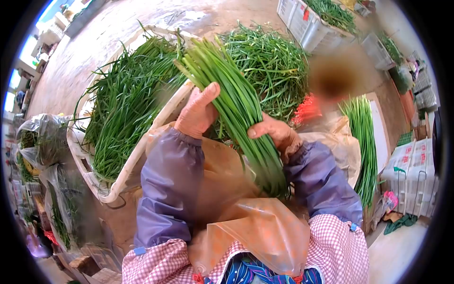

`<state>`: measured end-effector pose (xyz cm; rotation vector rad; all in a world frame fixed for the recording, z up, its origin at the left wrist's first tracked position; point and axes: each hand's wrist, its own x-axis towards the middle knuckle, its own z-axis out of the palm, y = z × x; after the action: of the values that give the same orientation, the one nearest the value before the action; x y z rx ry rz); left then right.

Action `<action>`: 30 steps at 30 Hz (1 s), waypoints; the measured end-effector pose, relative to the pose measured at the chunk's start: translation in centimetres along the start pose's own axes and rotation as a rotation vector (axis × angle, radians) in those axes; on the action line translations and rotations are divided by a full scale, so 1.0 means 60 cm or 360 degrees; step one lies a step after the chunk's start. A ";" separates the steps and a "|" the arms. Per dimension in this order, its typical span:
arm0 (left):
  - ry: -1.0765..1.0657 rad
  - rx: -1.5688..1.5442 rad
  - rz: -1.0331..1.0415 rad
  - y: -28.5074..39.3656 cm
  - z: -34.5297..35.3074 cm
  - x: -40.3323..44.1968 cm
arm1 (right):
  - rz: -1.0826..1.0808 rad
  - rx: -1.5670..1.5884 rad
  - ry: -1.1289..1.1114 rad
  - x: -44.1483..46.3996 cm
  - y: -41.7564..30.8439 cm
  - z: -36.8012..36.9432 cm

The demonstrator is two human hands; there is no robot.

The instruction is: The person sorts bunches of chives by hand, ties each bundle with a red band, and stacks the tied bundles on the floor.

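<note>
A thick bunch of long green leafy stalks (236,102) is held slantwise in front of the body, its pale cut ends at the upper left and its darker leaves at the lower right. My left hand (198,110) grips it near the pale ends, thumb lying across the stalks. Lower down, my right hand (276,132) is wrapped round the bunch from the right side, thumb on top. The fingers of both hands are mostly hidden behind the stalks. Behind the left hand is a white crate (158,118) heaped with loose green stalks (127,104).
Another heap of green stalks (269,66) lies beyond the bunch, beside red ties (307,110). Neatly laid stalks (363,146) rest at the right. Plastic bags (45,137) hang at the left. White crates (309,28) stand at the back right. A blurred brown spot covers part of the view.
</note>
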<state>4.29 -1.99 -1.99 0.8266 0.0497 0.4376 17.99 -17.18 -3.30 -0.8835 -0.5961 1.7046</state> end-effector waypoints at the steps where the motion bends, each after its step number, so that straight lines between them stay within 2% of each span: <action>1: 0.0001 0.0012 0.0021 -0.004 0.006 0.005 | 0.0000 0.0083 -0.0056 0.000 0.013 -0.004; 3: -0.0079 -0.0178 0.0186 -0.018 0.024 0.013 | 0.0336 0.0531 -0.0411 -0.003 0.028 -0.004; 7: -0.0029 -0.0182 0.0089 -0.019 0.041 0.005 | 0.0240 0.0206 -0.0269 0.000 0.037 0.028; 8: 0.0156 -0.0190 0.0020 -0.018 0.041 -0.003 | 0.0155 0.0187 -0.0366 0.003 0.032 0.029; 11: 0.0268 -0.0102 0.0010 -0.009 0.036 -0.013 | 0.0125 0.0092 -0.0536 0.009 0.039 0.010; 12: 0.0410 -0.0180 0.0111 -0.010 0.043 -0.005 | 0.0084 0.0142 -0.0452 -0.001 0.036 0.009; 14: 0.0499 -0.0208 0.0097 -0.009 0.015 0.008 | 0.0034 0.0182 -0.0381 -0.004 0.023 0.009; 16: 0.0647 -0.0152 0.0184 -0.001 -0.002 0.015 | -0.0207 -0.0208 0.0001 -0.009 0.008 -0.013; 17: 0.0742 -0.0182 0.0209 0.003 -0.018 0.016 | -0.0389 -0.0583 0.0186 -0.029 -0.021 0.004; 19: 0.0856 -0.0311 0.0145 0.014 -0.041 0.012 | -0.0220 -0.0006 0.0144 -0.034 -0.029 -0.054; 21: 0.1060 -0.0278 0.0248 0.022 -0.058 0.017 | -0.0277 -0.0215 0.0519 -0.056 -0.061 -0.063; 22: 0.1076 -0.0347 0.0310 0.024 -0.078 0.019 | -0.0424 -0.0417 0.0823 -0.072 -0.074 -0.063; 24: 0.1149 -0.0493 0.0360 0.034 -0.083 0.015 | -0.0808 -0.0483 0.1137 -0.116 -0.096 -0.055; 25: 0.1175 -0.0589 0.0382 0.038 -0.098 0.014 | -0.0997 -0.0427 0.1177 -0.144 -0.100 -0.073; 26: 0.1185 -0.0565 0.0370 0.041 -0.102 0.013 | -0.1234 -0.0458 0.0973 -0.165 -0.108 -0.084; 27: 0.1177 -0.0562 0.0360 0.042 -0.102 0.013 | -0.1303 -0.0312 0.1167 -0.191 -0.105 -0.081; 29: 0.1314 -0.0553 0.0384 0.040 -0.097 0.014 | -0.1399 -0.0262 0.1162 -0.222 -0.102 -0.075; 30: 0.1271 -0.0537 0.0335 0.040 -0.108 0.012 | -0.1436 -0.0246 0.1165 -0.236 -0.100 -0.067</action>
<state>2.73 4.26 -4.61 0.2852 0.6157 0.9281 26.81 -29.00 2.58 -1.0443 -0.4991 0.4740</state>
